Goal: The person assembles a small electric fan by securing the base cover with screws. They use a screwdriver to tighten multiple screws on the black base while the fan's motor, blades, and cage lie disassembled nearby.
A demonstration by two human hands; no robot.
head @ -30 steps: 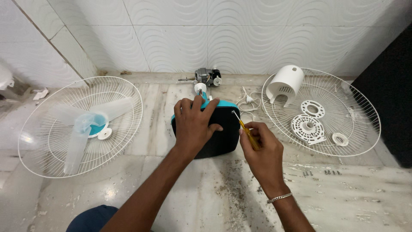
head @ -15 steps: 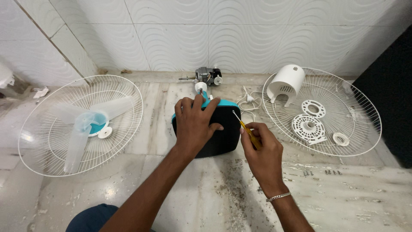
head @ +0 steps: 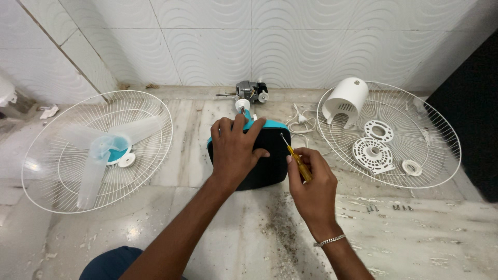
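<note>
The fan lies well dismantled across the grey marble floor (head: 249, 238). In the left of the frame, a round white wire fan guard (head: 155, 155) holds the translucent pale blue three-blade propeller (head: 101, 148) and a small white cap. In the right of the frame, a second white wire guard (head: 436, 129) carries a white domed plastic motor cover (head: 345, 101), a slotted white disc (head: 372, 154) and two white rings. At the top centre, against the wavy white wall tiles, lies the bare metal motor (head: 248, 92), with a white power cord (head: 301, 122) just below and to its right. So guards, blade, cover and motor are already off; judging by this, what is left is the black square fan base with its teal rim (head: 270, 155) in the centre of the frame.

The left hand (head: 234, 150) lies spread flat on top of that base, pressing it down. The right hand (head: 311, 184) is closed around a yellow-handled screwdriver (head: 295, 158), whose thin metal tip meets the base's upper right edge. A row of small dark screws (head: 386, 208) sits on the floor at the lower right.

Compared with half a second ago, the right hand has slid slightly left and down; the tip, the left hand and the base have stayed where they were.
</note>
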